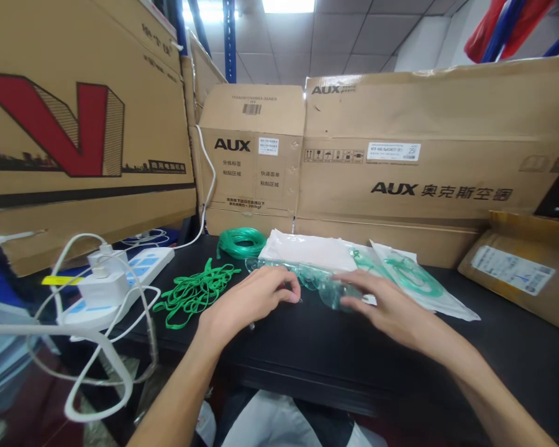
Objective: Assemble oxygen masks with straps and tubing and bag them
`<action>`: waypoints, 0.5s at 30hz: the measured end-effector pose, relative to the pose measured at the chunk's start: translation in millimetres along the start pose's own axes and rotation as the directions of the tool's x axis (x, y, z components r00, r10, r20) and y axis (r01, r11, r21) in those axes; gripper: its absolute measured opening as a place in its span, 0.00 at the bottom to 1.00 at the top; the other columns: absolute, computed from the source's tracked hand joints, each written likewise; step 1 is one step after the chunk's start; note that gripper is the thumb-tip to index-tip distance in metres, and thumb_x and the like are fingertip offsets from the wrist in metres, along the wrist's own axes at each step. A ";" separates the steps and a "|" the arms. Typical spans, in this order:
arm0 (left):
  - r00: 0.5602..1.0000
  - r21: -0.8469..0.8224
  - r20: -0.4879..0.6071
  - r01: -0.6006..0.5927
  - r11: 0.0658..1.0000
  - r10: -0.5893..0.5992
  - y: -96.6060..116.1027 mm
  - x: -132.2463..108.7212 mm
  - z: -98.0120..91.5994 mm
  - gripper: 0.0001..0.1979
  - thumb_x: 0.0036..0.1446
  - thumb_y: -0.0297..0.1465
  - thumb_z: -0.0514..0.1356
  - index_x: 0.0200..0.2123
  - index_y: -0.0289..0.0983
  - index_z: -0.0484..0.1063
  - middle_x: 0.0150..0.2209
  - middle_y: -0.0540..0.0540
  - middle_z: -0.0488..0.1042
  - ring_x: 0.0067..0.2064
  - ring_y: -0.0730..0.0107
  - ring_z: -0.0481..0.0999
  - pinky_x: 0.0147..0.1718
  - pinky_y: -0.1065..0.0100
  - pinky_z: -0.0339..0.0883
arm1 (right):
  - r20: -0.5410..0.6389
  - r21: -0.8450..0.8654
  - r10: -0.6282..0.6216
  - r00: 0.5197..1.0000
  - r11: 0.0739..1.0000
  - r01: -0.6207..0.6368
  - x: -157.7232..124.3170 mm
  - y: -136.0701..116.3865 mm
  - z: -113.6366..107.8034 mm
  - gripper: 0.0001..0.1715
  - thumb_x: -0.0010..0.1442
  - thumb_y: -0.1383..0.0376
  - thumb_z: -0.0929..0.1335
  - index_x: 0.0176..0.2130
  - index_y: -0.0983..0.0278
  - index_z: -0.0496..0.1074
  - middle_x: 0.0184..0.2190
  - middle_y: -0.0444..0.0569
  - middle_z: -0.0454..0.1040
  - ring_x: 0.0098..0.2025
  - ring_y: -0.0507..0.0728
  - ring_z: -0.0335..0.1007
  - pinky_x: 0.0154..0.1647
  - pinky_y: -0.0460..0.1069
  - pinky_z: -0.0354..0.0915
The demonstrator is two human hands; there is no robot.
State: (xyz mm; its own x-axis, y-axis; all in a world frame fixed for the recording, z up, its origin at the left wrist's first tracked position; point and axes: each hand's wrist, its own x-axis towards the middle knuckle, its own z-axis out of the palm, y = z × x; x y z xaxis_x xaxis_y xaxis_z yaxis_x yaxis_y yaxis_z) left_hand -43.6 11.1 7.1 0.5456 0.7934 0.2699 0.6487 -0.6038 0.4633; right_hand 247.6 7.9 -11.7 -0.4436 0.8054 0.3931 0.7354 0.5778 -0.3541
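Because the clear plastic pieces (328, 296) look light and smooth in the head view, a brush from either hand could plausibly send one sliding over the black table (317, 351). They lie between the two hands, just in front of a white packet (302, 248). Another risk is snagging: the heap of green cord (193, 292) is loosely looped near the left wrist, so a sweep that way might drag it along. Anything tiny let go near the front edge could also be lost.

The left hand (272, 288) is curled, thumb and forefinger close together; a small speck shows at the tips, but whether it is pinched I cannot tell. The right hand (377, 295) is partly spread, its thumb well apart from the fingers, with the tips at the plastic; blur hides how firm any contact is, and no closed grip shows.
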 end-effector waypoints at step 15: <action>0.989 -0.027 0.044 -0.140 0.990 0.141 18.1 1.9 19.8 0.07 0.69 0.31 0.58 0.40 0.42 0.76 0.46 0.50 0.77 0.53 0.62 0.73 0.53 0.66 0.63 | 0.071 0.109 0.120 0.990 0.986 -0.127 -18.8 -8.4 30.0 0.26 0.69 0.54 0.66 0.65 0.48 0.65 0.63 0.48 0.72 0.66 0.63 0.67 0.66 0.60 0.62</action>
State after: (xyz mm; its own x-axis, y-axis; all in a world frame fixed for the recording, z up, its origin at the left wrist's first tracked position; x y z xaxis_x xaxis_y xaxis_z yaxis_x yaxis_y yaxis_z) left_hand -20.4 0.1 -0.7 0.6546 0.6959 0.2952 0.5514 -0.7067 0.4434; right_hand 234.3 -8.2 -41.5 -0.3871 0.8763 0.2867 0.7255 0.4814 -0.4919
